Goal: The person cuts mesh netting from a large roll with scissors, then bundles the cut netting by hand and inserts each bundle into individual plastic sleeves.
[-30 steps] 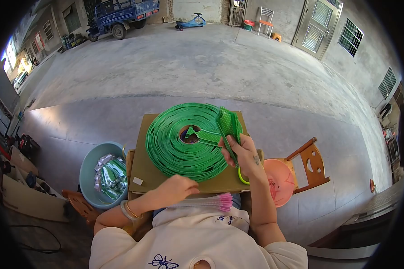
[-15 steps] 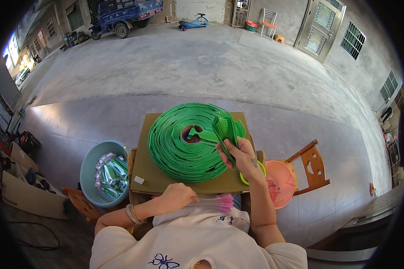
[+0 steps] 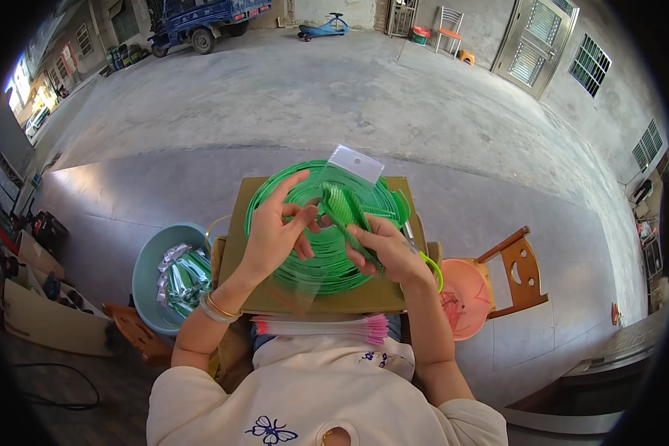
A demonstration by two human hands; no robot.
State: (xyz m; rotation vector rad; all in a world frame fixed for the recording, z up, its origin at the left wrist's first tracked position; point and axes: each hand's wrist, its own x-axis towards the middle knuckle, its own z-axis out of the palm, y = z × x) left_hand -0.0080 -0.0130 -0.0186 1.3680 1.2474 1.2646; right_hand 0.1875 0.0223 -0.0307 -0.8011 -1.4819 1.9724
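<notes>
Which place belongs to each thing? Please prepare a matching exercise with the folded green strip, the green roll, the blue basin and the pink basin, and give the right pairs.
Things:
1. Folded green strip
2. Green roll
3. Blue basin
4. Pink basin

Places:
A. Right of the brown box
B. On top of the brown box
C. Left of the brown box
D. In the right hand

Right pairs: 1-D, 2-B, 3-C, 4-A

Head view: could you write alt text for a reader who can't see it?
A right hand holds a folded green strip, the left hand beside a clear bag, over a big green coil. Basins: blue left, pink right.
</notes>
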